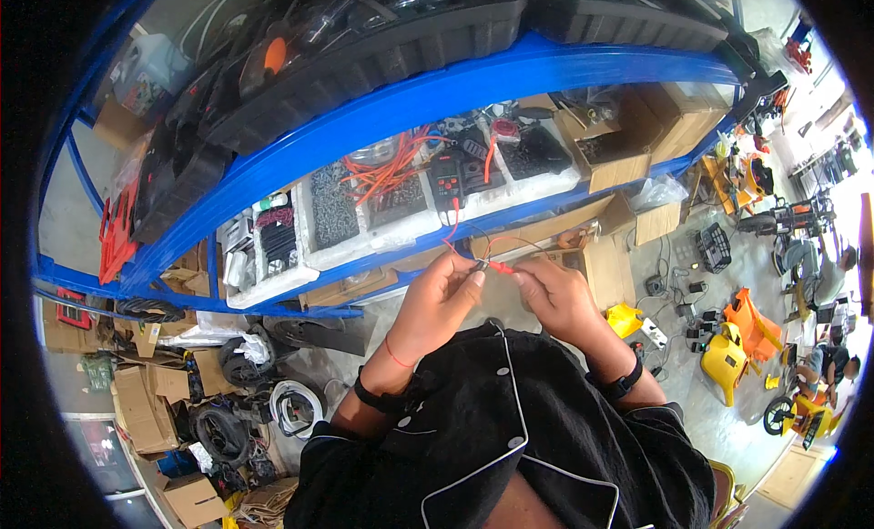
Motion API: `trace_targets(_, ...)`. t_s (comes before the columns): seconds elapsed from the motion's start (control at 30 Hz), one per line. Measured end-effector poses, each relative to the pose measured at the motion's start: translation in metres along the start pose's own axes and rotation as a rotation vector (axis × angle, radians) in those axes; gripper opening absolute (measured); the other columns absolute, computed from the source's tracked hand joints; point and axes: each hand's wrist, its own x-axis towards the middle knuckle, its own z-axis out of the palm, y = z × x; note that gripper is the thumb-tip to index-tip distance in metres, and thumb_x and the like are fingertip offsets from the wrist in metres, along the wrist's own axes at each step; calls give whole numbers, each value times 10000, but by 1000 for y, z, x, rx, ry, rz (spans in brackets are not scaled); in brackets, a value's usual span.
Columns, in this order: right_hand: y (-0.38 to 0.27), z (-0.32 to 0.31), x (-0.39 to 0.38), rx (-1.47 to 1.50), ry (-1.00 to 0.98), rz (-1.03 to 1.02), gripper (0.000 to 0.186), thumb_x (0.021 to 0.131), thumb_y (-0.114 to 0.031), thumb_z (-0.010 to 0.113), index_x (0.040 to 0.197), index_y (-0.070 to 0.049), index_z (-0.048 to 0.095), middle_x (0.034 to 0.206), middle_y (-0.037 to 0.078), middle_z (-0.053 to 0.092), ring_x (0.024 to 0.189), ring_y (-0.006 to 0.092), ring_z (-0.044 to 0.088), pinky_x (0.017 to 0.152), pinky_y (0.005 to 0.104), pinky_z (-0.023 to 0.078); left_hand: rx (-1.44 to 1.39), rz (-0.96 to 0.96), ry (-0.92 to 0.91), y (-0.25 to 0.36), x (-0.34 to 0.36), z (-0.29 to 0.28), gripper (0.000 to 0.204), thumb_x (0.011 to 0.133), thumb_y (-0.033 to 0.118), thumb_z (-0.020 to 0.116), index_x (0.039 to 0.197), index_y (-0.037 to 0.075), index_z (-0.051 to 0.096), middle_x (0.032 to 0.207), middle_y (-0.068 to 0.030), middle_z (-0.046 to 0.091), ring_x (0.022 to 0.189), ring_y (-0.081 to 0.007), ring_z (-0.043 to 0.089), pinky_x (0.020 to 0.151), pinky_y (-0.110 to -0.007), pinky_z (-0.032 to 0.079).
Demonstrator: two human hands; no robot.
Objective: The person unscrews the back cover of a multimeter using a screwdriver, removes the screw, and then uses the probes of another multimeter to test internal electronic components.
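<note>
My left hand [437, 301] is closed in a pinch on a small dark piece [481, 266] that looks like a connector or probe end. Facing it, my right hand [563, 303] pinches a red test probe [500, 268], its tip close to the dark piece; whether they touch I cannot tell. Thin red and dark leads loop above my fingers. One red lead [455, 212] runs up to a black multimeter [447, 178] with red markings, which rests on the shelf's white foam trays ahead of my hands.
White foam trays [364, 247] of small metal parts and a bundle of orange-red wires [387, 169] sit on a blue metal shelf [637, 65]. Cardboard boxes [678, 119] stand right. Tyres, boxes and a white hose coil [296, 409] lie left; yellow and orange panels [726, 361] lie right.
</note>
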Motion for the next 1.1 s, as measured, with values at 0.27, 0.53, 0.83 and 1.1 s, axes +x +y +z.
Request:
trace_targets(0.27, -4, -1, -3, -27, 26, -43, 177, 934, -184, 611, 1021, -33, 641, 837, 173, 664, 740, 380, 659, 628, 455, 505, -9, -3, -5, -5, -2, -2, 146, 981, 112, 584, 1051, -12, 549, 907, -31, 611, 798, -69, 558, 712, -244, 477)
trace_targets(0.53, 0, 3, -3, -1, 11, -4, 181, 936, -192, 611, 1030, -40, 639, 849, 171, 668, 752, 380, 661, 636, 454, 508, -30, -6, 0, -3, -4, -1, 149, 980, 109, 584, 1056, -15, 553, 941, -37, 625, 834, -66, 563, 726, -249, 480)
trace_targets(0.83, 0, 3, -4, 6, 15, 2, 187, 936, -200, 611, 1029, -40, 640, 851, 170, 670, 751, 382, 659, 637, 455, 509, -26, 3, -16, -4, -4, -1, 143, 982, 101, 578, 1062, -14, 546, 937, -36, 622, 817, -63, 555, 723, -247, 472)
trace_targets(1.1, 0, 3, -5, -22, 66, -40, 171, 925, -182, 620, 1019, -41, 639, 838, 173, 670, 741, 381, 660, 629, 455, 510, 12, -7, 7, -7, -4, -3, 144, 978, 99, 583, 1059, -13, 544, 892, -26, 608, 798, -70, 566, 706, -245, 475)
